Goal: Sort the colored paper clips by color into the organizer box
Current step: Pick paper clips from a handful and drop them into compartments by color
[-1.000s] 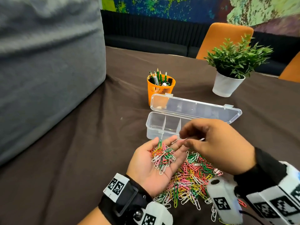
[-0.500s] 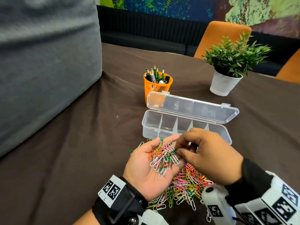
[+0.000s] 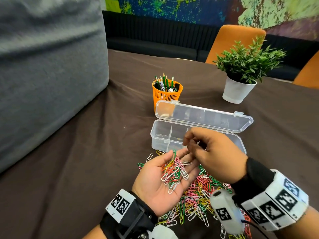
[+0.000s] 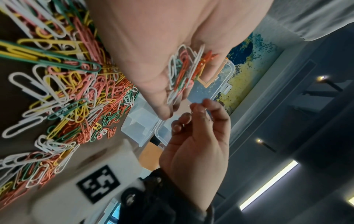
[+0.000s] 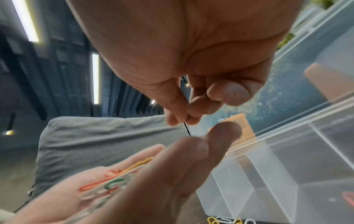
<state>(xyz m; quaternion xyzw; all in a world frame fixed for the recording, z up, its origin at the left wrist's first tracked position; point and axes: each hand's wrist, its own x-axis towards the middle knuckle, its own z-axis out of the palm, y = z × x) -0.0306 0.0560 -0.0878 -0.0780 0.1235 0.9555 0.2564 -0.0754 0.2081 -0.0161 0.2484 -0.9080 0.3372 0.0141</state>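
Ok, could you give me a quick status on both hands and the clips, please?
Left hand open, palm up, cradling mixed paper clips. Right hand pinching something thin above organizer box, colour unclear. Compartments in view look empty. Nothing blocking.

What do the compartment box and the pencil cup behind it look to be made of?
The clear rectangular organizer box looks like glossy transparent plastic: the dark cloth shows through its walls and dividers, and its hinged lid carries moulded tabs. The orange mesh pencil cup looks like moulded plastic, judging by its uniform colour and fine grid, though painted metal cannot be excluded.
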